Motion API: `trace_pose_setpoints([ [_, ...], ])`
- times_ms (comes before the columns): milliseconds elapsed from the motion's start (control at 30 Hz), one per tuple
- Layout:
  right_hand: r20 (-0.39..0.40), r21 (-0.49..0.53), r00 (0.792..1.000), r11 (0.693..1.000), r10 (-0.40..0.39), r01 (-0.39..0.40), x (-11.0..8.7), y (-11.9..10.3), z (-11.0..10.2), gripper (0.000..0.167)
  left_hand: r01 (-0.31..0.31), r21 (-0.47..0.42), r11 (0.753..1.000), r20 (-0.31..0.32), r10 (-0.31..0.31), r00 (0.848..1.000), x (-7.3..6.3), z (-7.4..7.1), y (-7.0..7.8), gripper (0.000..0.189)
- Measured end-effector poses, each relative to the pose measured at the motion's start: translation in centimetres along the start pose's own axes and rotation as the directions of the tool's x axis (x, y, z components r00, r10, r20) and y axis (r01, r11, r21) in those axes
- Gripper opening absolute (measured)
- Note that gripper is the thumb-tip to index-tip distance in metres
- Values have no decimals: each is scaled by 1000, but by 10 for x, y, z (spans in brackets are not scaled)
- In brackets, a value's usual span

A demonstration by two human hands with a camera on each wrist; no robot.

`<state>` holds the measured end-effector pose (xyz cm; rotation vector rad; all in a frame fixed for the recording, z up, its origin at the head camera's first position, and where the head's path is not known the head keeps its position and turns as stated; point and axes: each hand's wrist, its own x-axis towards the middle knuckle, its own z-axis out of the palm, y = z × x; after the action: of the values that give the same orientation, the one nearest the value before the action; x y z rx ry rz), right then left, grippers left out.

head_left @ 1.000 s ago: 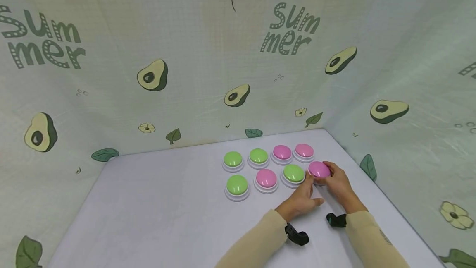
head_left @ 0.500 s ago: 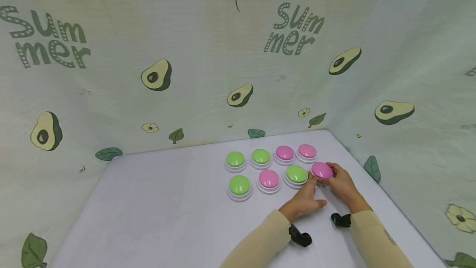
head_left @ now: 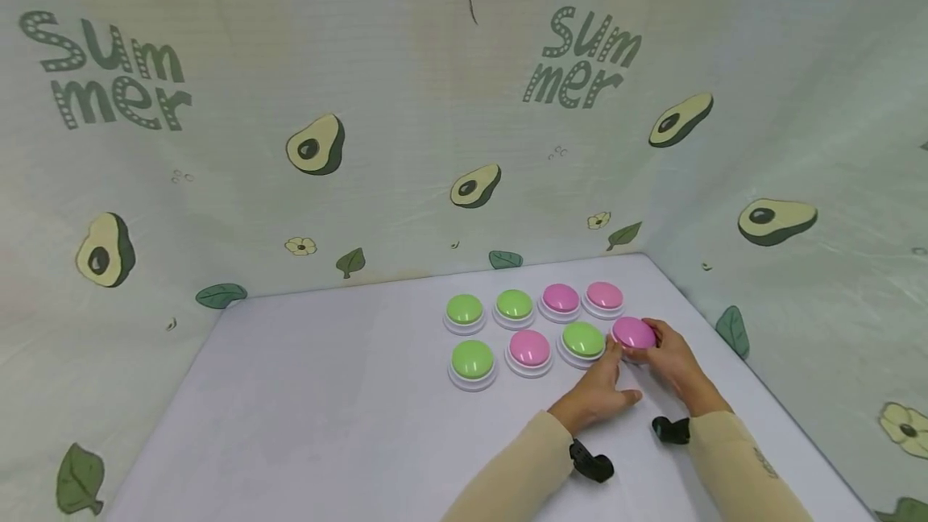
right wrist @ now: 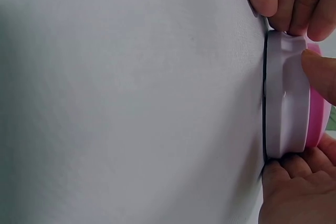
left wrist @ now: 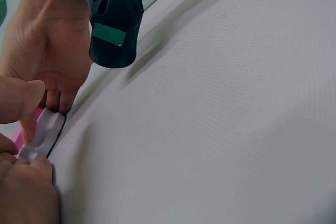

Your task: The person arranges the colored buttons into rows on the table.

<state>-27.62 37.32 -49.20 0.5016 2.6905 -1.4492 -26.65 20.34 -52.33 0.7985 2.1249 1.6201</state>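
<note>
A pink push button [head_left: 634,333] on a white round base stands at the right end of the front row. My right hand [head_left: 673,362] holds its right and near side, and the thumb [right wrist: 320,74] lies against the base in the right wrist view. Straight fingers of my left hand [head_left: 596,393] touch the button's left side, between it and a green push button [head_left: 583,339]; the left thumb sticks out to the right, apart from it. In the left wrist view both hands hide most of the base [left wrist: 47,132]. The base sits flat on the white table [head_left: 326,393].
Further left in the front row are a pink button [head_left: 529,349] and a green button [head_left: 473,361]. Behind stand two green ones [head_left: 465,310] and two pink ones [head_left: 561,299]. A printed cloth [head_left: 391,103] surrounds the table's back and right. Black wrist cameras [head_left: 591,462] hang beneath the sleeves.
The head view has turned slightly left, so everything sits a little further right in it. Both hands stay at the same pink push button, with no clear movement relative to it.
</note>
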Motion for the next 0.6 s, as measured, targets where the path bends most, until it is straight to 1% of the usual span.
trace_pose_setpoints([
  [167, 1, 4, 1000, 1000, 9, -9, 0, 3, 1, 90, 0, -41, 999, 4, 0, 1000, -1, 1, -1, 88],
  [267, 8, 10, 1000, 1000, 7, -7, 2, 3, 3, 90, -16, -40, 999, -3, 15, 1000, -3, -1, -2, 88],
  [400, 11, 6, 1000, 1000, 4, -4, 2, 3, 4, 91, -20, -59, 998, -10, 20, 1000, -8, -2, -2, 87],
  [500, 11, -1, 1000, 1000, -8, 8, 2, 6, 3, 91, 9, -97, 995, -8, -10, 1000, -14, -3, -2, 85],
  [600, 9, 10, 1000, 1000, -16, 16, 1, 11, 2, 91, 40, -146, 988, 15, -38, 999, -21, -4, -2, 82],
])
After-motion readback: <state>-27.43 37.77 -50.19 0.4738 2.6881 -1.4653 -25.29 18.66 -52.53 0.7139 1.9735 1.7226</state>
